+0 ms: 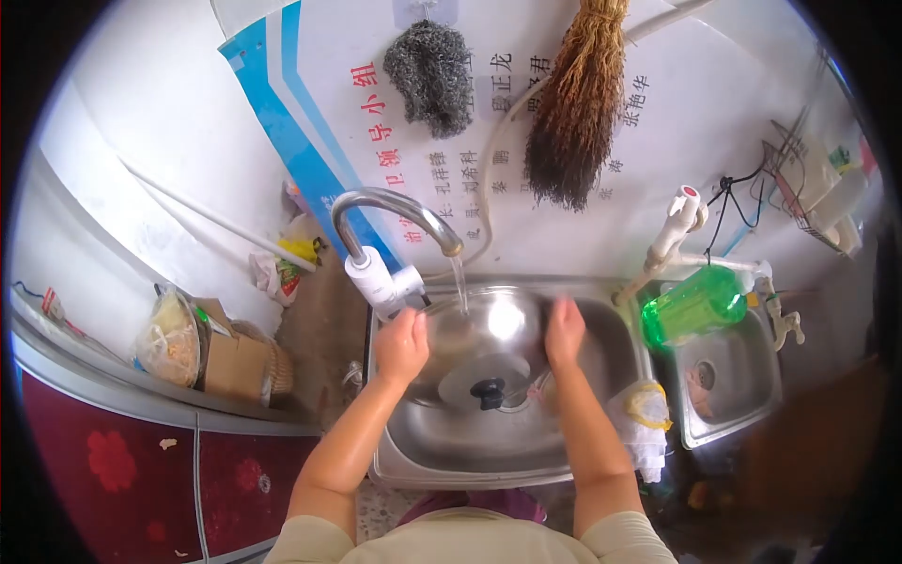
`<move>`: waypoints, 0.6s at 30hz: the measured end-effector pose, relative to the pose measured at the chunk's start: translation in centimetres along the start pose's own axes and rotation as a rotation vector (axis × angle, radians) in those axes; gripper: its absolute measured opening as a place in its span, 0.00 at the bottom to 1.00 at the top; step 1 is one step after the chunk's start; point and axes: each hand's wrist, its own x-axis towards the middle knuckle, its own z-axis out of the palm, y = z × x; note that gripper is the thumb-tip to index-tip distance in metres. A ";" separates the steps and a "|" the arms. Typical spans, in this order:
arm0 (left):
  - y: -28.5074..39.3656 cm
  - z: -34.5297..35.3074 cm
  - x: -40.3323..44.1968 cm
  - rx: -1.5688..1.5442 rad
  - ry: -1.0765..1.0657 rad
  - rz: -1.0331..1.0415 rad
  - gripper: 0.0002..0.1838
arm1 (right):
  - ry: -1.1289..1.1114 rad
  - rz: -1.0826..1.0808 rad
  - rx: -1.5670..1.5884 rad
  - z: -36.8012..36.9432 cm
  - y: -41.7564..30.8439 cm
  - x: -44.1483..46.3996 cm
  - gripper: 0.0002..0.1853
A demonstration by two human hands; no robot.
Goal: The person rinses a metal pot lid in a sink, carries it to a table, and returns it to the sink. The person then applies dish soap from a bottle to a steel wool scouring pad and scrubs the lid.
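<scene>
A round, shiny metal pot lid (456,338) with a black knob (488,393) is held tilted over the larger sink basin (423,442), its knob side facing me. My left hand (402,346) grips the lid's left edge, and my right hand (566,334) grips the right edge. Both thumbs show, while the other fingers are mostly hidden behind the rim. From the curved faucet (399,202) above, a stream of water (459,282) runs onto the upper part of the lid. The lid's lower part looks slightly blurred.
A green bottle (695,308) lies across the smaller basin (742,381). A white cloth (642,423) hangs between the basins. Steel wool (430,80) and a straw brush (578,113) hang on the wall. A cardboard box (235,365) and bags stand left, above red cabinets (113,470).
</scene>
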 end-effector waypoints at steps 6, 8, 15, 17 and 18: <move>6.3 0.0 3.2 0.106 -0.267 0.177 0.10 | -0.228 -0.619 -0.205 0.8 -10.4 -2.1 0.14; 5.7 -0.2 2.8 0.036 -0.220 0.164 0.10 | -0.211 -0.498 -0.205 0.5 -9.7 -2.2 0.14; 1.2 1.3 0.5 0.052 -0.089 -0.075 0.11 | -0.127 0.168 -0.106 1.1 1.4 -1.6 0.13; 1.2 1.3 0.5 0.073 -0.107 -0.094 0.12 | -0.161 -0.075 -0.165 1.7 -1.9 -3.5 0.13; 1.5 1.5 0.7 0.061 -0.094 -0.073 0.12 | -0.193 -0.279 -0.180 2.5 -4.3 -4.7 0.14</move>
